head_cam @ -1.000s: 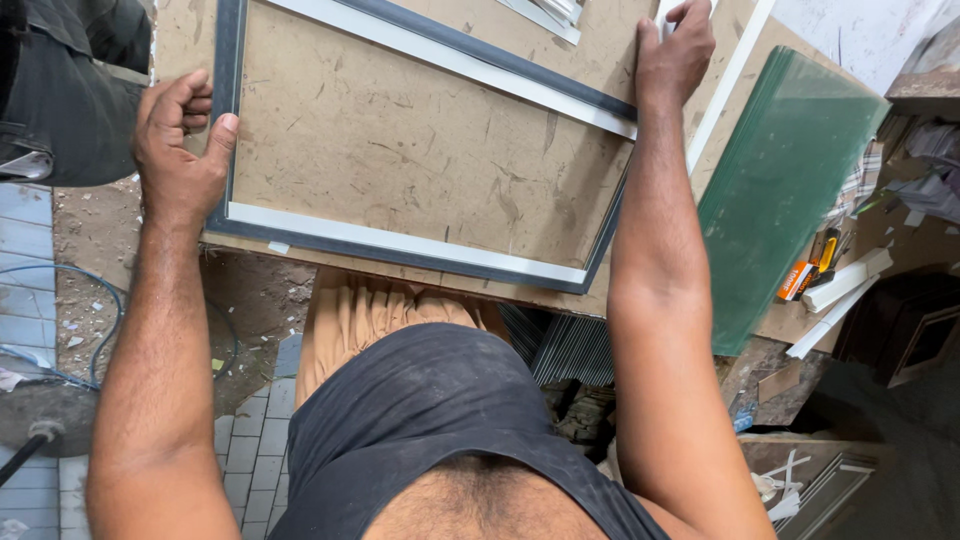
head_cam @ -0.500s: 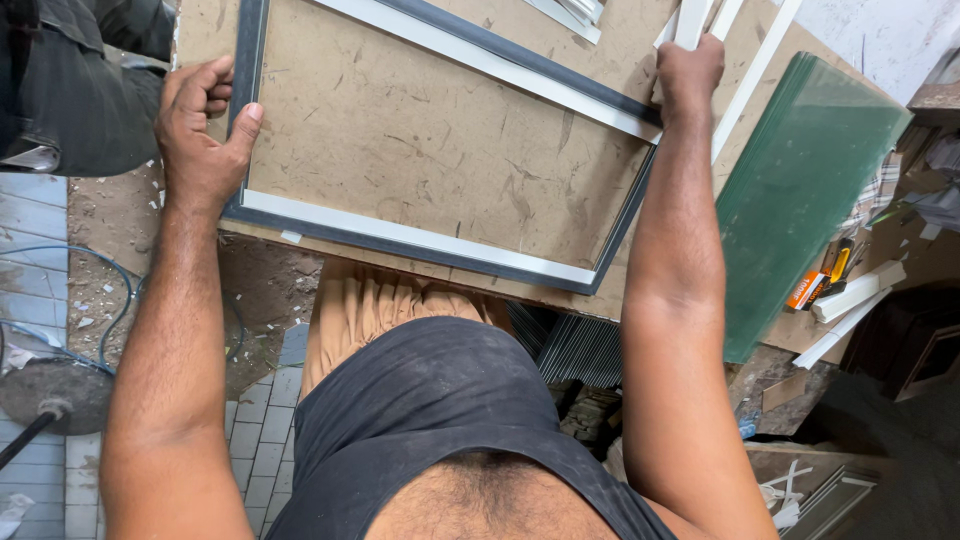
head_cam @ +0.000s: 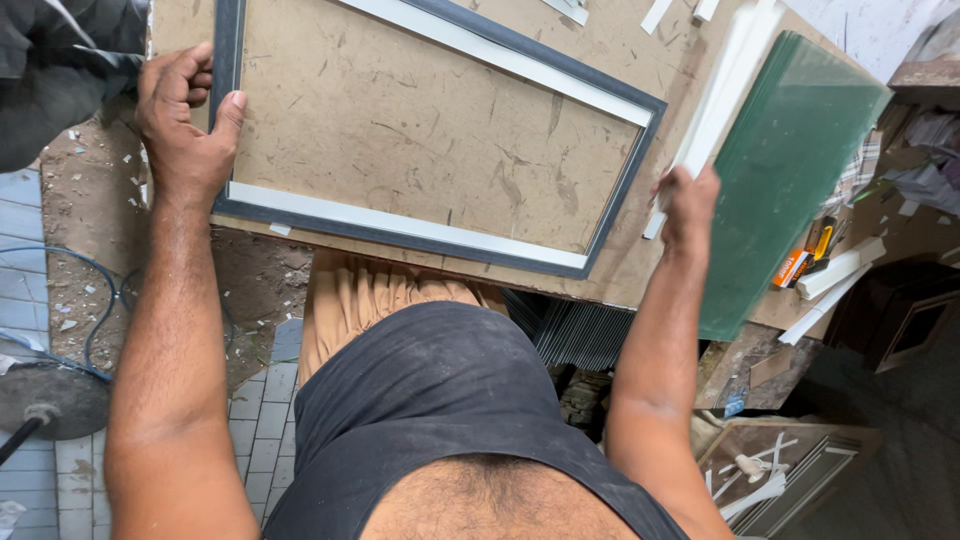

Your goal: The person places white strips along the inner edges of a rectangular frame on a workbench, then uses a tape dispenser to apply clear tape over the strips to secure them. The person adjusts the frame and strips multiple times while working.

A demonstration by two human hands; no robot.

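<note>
A rectangular frame (head_cam: 420,232), dark grey outside with a white inner strip, lies flat on a scuffed brown board table (head_cam: 420,120). My left hand (head_cam: 185,125) grips the frame's near left corner, thumb on top of the left rail. My right hand (head_cam: 688,205) is closed around the end of a long white strip (head_cam: 725,95) just right of the frame's right rail. The strip runs away from me along the table, between the frame and a glass sheet.
A stack of green-tinted glass sheets (head_cam: 790,170) lies at the table's right edge. An orange utility knife (head_cam: 800,262) and white offcuts (head_cam: 840,270) lie beside it. More glass stands under the table (head_cam: 575,325). A dark cable (head_cam: 60,300) loops on the dusty paved floor at left.
My right hand came back from the frame's far right corner toward me and closed on the white strip. The left hand kept its hold on the frame's left corner.
</note>
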